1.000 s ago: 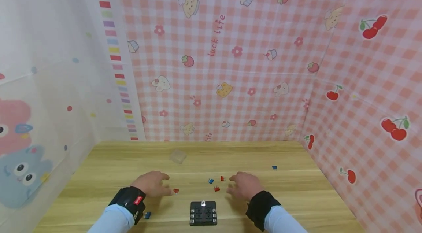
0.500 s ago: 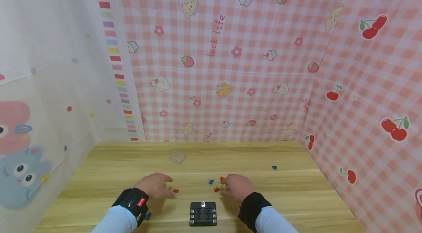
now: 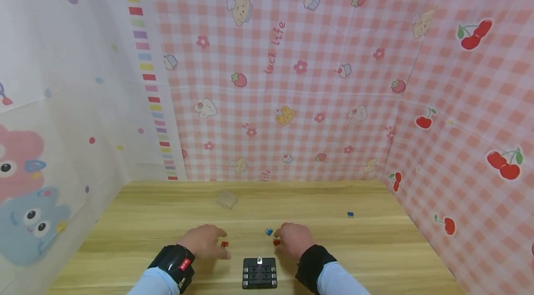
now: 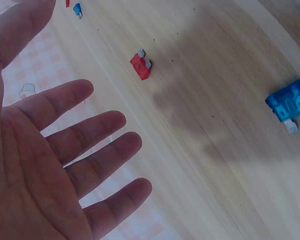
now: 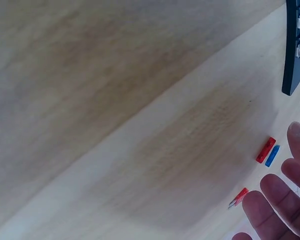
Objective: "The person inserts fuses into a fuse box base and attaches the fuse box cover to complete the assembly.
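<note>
My left hand (image 3: 204, 241) hovers with fingers spread, a red blade fuse (image 3: 225, 244) in front of its thumb and fingertips. In the left wrist view that red fuse lies beyond the fingers, and a blue blade fuse (image 4: 290, 102) lies at the right. My right hand (image 3: 295, 240) reaches over the middle of the table, fingers extended and holding nothing visible. Near its fingertips are a blue fuse (image 3: 269, 231) and a red fuse (image 3: 276, 241). Another red fuse (image 5: 238, 198) shows right at a fingertip in the right wrist view; the hand mostly hides it in the head view.
A black fuse block (image 3: 259, 273) with metal terminals sits on the wooden table (image 3: 167, 204) between the forearms. Toward the back is a clear plastic box (image 3: 227, 200). One more blue fuse (image 3: 350, 214) lies far right. Patterned cloth walls (image 3: 333, 100) enclose the table.
My right hand has moved left over the red fuses, partly covering them. My left hand has shifted slightly right and nearer, and its wrist now hides the blue fuse in the head view.
</note>
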Demonstrator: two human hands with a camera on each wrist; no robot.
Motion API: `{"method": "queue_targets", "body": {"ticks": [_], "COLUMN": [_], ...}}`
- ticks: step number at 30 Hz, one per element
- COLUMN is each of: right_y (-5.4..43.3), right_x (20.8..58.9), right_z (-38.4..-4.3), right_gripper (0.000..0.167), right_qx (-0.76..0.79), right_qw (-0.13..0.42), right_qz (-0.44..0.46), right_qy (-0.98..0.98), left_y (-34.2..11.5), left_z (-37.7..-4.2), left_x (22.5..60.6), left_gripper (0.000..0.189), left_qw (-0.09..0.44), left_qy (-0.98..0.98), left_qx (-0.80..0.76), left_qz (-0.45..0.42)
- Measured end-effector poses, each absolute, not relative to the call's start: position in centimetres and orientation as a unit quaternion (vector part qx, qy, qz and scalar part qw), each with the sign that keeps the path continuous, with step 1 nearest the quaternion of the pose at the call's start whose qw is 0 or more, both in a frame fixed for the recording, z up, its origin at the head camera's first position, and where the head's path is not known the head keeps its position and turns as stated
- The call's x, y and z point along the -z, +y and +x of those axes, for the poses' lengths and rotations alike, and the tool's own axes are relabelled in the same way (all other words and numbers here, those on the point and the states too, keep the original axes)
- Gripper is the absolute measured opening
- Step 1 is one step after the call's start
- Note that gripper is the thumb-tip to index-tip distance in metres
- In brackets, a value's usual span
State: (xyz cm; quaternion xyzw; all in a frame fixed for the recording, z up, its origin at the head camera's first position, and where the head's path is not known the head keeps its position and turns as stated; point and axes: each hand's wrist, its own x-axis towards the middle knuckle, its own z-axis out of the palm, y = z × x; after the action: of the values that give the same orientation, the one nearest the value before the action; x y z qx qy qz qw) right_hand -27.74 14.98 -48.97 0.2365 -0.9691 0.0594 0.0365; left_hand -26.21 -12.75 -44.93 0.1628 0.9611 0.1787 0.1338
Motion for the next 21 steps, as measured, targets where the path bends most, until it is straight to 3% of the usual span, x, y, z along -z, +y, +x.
{"method": "queue_targets", "body": {"ticks": [9, 21], "right_y": [14.7, 14.3], "right_x": [49.4, 49.8], "right_z": [-28.5, -28.7], "right_gripper": [0.022, 0.007], "right_qx": [-0.057, -0.027], "right_qw": [0.010, 0.016], "right_qz": [0.239, 0.269], "right_qy": [-0.969, -0.963], "left_y": [-12.2, -11.6], "left_z": [-26.3, -26.5], "left_x": [45.5, 45.7], "left_gripper": [0.056, 0.056], "left_qw": [0.134, 0.137], "left_qy": [0.959, 0.958], "left_qx": [-0.180, -0.177], "left_qz": [0.173, 0.178]}}
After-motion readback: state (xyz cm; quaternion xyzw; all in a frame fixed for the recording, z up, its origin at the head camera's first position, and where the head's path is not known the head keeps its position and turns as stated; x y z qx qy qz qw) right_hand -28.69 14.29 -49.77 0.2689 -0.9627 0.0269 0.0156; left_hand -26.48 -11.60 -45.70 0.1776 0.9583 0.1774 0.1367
